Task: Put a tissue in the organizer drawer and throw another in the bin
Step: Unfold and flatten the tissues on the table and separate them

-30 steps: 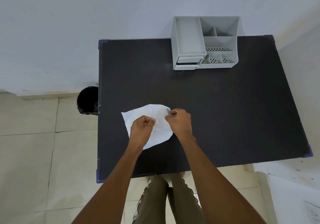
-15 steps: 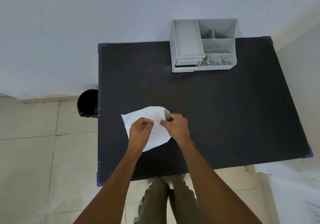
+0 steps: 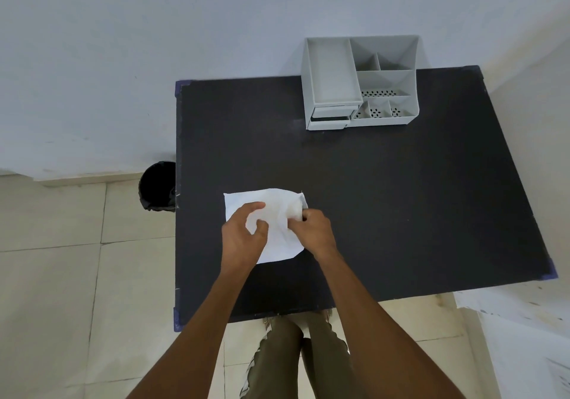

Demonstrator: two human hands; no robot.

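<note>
A white tissue (image 3: 279, 213) lies on the black table (image 3: 385, 198), near its left front. My left hand (image 3: 242, 233) rests on the tissue's left part, thumb and fingers spread and curling around a fold. My right hand (image 3: 313, 232) pinches the tissue's right edge near its upper corner. The grey organizer (image 3: 359, 82) stands at the table's far edge; its lower drawer (image 3: 328, 122) at the front left is pulled out a little. A black bin (image 3: 157, 185) stands on the floor beside the table's left edge. I cannot tell whether the tissue is one sheet or more.
A pale wall rises behind the table. Tiled floor (image 3: 61, 275) lies to the left and front. My legs (image 3: 296, 358) show below the table's front edge. A white surface (image 3: 524, 321) sits at the right front.
My left hand has unclenched from a fist and spread its fingers over the tissue. My right hand stays pinching the right edge. The camera view shifted slightly down.
</note>
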